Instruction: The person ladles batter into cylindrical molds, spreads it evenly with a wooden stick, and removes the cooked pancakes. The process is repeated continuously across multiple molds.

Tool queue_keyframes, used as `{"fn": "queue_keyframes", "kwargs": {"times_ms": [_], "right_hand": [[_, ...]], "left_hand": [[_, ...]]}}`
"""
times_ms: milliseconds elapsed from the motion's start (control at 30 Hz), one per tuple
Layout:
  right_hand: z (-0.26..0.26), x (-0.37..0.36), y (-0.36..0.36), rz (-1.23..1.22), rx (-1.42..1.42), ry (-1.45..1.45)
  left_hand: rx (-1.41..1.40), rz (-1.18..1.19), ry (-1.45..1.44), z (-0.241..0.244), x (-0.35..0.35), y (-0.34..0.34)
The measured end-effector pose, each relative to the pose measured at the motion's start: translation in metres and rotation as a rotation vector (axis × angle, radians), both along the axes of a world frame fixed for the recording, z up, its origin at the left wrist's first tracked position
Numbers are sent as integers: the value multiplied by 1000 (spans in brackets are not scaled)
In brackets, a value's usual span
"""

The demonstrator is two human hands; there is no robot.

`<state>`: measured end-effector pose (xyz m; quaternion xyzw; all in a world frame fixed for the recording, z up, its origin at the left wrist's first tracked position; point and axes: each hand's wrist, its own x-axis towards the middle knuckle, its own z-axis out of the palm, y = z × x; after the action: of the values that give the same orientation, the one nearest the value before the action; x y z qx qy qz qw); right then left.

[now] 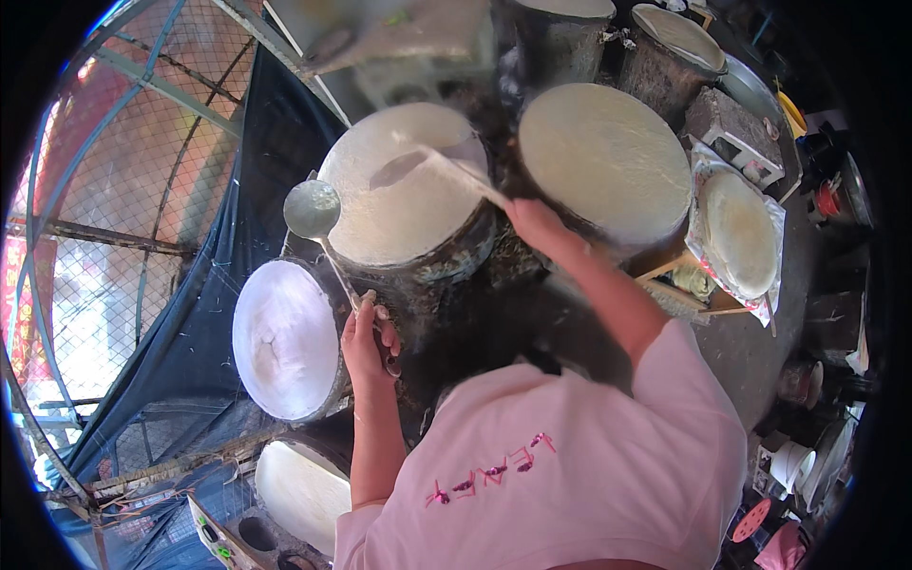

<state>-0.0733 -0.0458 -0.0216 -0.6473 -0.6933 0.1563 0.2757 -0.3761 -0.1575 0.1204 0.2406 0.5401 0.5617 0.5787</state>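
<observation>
My left hand (370, 335) grips the handle of a metal ladle (312, 209), whose round bowl is raised beside the left rim of a round griddle (451, 273). Pale batter (399, 221) coats most of that griddle, with a darker grey patch near its far right part. My right hand (538, 226) holds a light-coloured wooden spreader (463, 174), blurred, reaching over this batter. To its right is a second griddle covered by a pale yellowish sheet of batter (605, 160). Close to my left forearm stands a round pan with a whitish surface (285, 338).
Round flatbreads (737, 231) lie on plastic at the right, near a concrete block (741, 135). More drum stoves (659, 78) stand at the back. A pale round sheet (303, 491) is at lower left. Dark netting (249, 178) and wire mesh (142, 142) border the left side.
</observation>
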Motion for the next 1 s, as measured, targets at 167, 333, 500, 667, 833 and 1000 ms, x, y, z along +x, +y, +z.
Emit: {"fn": "queue_keyframes", "kwargs": {"times_ms": [167, 333, 500, 667, 833, 1000], "right_hand": [[14, -3, 37, 46, -49, -253], [51, -26, 90, 6, 136, -245], [27, -47, 60, -291, -283, -156], [6, -51, 25, 38, -154, -150], [8, -48, 26, -213, -190, -181], [14, -48, 51, 44, 20, -245]], "left_hand": [[-5, -6, -2, -3, -25, 0], [-36, -7, -28, -3, -35, 6], [-29, -55, -6, -3, -39, 15], [-45, -122, -8, -3, -30, 26], [-44, -128, -13, 2, -16, 31], [-55, -228, -11, 0, -13, 32]]}}
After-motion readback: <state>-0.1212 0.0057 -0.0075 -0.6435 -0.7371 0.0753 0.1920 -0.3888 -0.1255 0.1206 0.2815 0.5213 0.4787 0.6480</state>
